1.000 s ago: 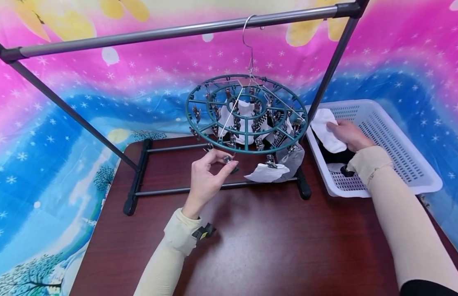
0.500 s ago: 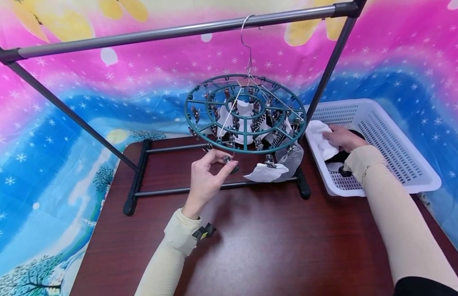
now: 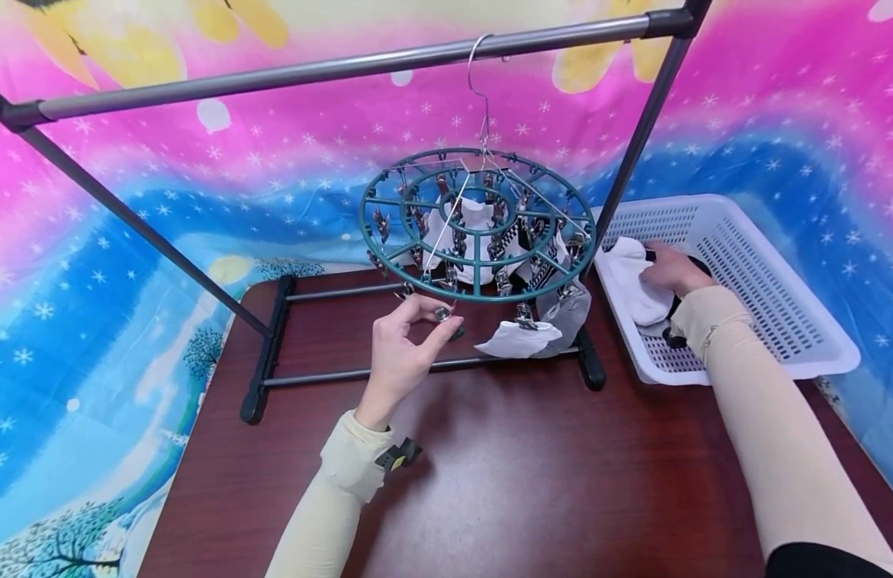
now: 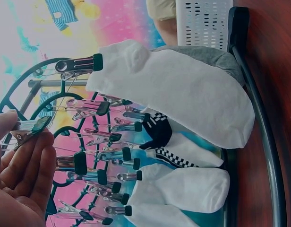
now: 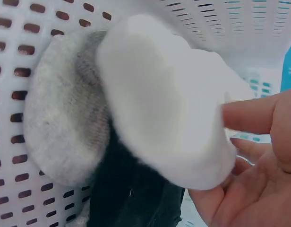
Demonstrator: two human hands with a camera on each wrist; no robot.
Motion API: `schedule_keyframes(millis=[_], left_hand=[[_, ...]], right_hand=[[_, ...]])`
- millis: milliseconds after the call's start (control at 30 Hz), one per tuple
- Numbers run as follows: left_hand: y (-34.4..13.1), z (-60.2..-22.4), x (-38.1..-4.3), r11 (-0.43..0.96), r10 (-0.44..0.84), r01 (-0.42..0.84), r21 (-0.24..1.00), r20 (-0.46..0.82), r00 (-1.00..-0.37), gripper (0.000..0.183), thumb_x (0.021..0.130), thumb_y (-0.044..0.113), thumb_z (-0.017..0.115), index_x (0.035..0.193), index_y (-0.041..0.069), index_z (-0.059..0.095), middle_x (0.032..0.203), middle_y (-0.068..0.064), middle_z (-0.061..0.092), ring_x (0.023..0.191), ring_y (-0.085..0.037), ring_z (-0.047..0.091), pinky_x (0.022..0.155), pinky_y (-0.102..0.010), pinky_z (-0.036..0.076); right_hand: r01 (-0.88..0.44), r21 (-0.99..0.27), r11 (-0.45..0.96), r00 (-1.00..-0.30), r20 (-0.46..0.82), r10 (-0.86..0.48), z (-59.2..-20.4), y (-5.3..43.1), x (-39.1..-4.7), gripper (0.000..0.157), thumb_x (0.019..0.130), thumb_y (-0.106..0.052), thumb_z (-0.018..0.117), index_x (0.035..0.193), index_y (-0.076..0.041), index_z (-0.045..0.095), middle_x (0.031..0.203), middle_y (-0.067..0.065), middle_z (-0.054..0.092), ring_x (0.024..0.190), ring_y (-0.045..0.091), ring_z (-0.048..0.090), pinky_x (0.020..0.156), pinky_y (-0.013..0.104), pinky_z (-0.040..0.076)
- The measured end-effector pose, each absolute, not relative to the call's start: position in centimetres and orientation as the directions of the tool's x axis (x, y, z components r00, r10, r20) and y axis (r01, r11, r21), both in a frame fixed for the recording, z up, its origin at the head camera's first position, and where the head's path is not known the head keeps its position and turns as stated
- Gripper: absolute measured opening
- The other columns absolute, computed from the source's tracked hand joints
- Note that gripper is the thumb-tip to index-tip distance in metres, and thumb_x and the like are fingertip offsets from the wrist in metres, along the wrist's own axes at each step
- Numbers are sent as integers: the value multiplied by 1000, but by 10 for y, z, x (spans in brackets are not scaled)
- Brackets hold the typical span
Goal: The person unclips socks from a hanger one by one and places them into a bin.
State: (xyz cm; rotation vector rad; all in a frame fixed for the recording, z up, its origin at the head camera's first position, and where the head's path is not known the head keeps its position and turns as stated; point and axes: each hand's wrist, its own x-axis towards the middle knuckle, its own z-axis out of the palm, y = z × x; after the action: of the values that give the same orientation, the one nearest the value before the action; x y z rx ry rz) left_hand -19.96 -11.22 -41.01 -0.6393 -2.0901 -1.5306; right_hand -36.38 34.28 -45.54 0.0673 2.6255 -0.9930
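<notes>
White cloth sock (image 5: 155, 99): within the white perforated plastic basket (image 3: 800, 297), above black cloth (image 5: 131, 194).
My right fingers (image 3: 663, 269): gripping this sock.
My left fingers (image 4: 25, 172): pinching a silver metal clip (image 4: 29, 127) with dark-green tips.
Round dark-green hanger (image 3: 479, 297): beside my left fingers, hooked over a grey metal rail (image 3: 345, 67), socks (image 3: 514, 340) clipped beneath.
Glossy reddish-brown bench (image 3: 525, 466): below the hanger.

One second ago, the white sock (image 3: 636, 281) was raised at the left rim of the basket (image 3: 796, 301); now it is lower, along the basket's left side. The right hand (image 3: 675, 270) has also shifted slightly towards that side. Since half a second ago, the bunched sock has become more spread, reaching nearer the basket's front end. The black cloth (image 5: 131, 194), in the head view, has become mostly covered.
</notes>
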Motion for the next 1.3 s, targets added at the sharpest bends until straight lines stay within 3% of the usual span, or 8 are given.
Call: schedule_keyframes(millis=[167,367,500,667,800,900,1033,1300], left_hand=[[-112,-412,-199,266,92,610,747,610,-787,17,89,14,82,100,4,75,89,-5,76,81,-14,70,76,-28,55],[-112,-411,-199,258,93,609,750,608,-788,17,89,13,82,101,3,74,89,-5,76,81,-13,70,75,-31,56],[-112,-410,-199,248,97,611,752,608,-788,16,89,12,82,101,4,74,89,-5,77,81,-12,71,76,-28,55],[-112,-409,-198,249,95,609,753,607,-789,15,89,12,82,101,6,75,89,-5,77,81,-12,71,77,-25,54],[-112,-408,-199,250,97,606,755,603,-792,15,90,12,81,101,6,74,89,-5,77,81,-13,71,76,-27,55],[-112,-408,-199,251,100,607,754,604,-791,15,89,12,82,101,6,74,89,-5,77,81,-13,71,76,-28,55],[-112,-407,-199,259,103,611,748,608,-787,16,89,13,82,101,6,74,89,-5,76,82,-13,71,77,-24,54],[-113,-407,-200,264,108,615,742,611,-784,17,89,13,82,102,6,74,90,-5,76,82,-13,71,76,-39,58]], right_hand=[[157,-688,709,-957,-283,-63,-456,344,-362,81,96,-1,47,163,3,1,149,45,27,131,56,37,105,68,38],[137,-704,697,-964,-257,-71,-454,343,-362,67,105,-8,40,164,0,9,163,39,16,142,56,31,109,69,35],[156,-715,682,-973,-231,-19,-456,341,-362,63,105,-11,35,164,-2,12,160,38,20,128,48,38,93,59,41],[158,-731,664,-984,-169,48,-460,338,-363,54,104,-7,41,154,4,23,138,36,40,111,42,46,81,45,43],[152,-740,655,-987,-149,62,-461,338,-364,46,100,1,45,143,7,28,139,38,45,120,46,49,84,43,45],[151,-723,674,-984,-178,29,-459,339,-364,37,98,4,44,134,8,37,141,39,43,121,48,45,87,48,44],[161,-668,727,-969,-245,-10,-456,340,-364,40,100,2,40,138,5,51,148,38,37,121,46,39,93,56,41],[144,-641,754,-962,-269,-45,-454,342,-365,55,98,2,40,153,11,37,156,42,28,134,49,35,107,63,36]])
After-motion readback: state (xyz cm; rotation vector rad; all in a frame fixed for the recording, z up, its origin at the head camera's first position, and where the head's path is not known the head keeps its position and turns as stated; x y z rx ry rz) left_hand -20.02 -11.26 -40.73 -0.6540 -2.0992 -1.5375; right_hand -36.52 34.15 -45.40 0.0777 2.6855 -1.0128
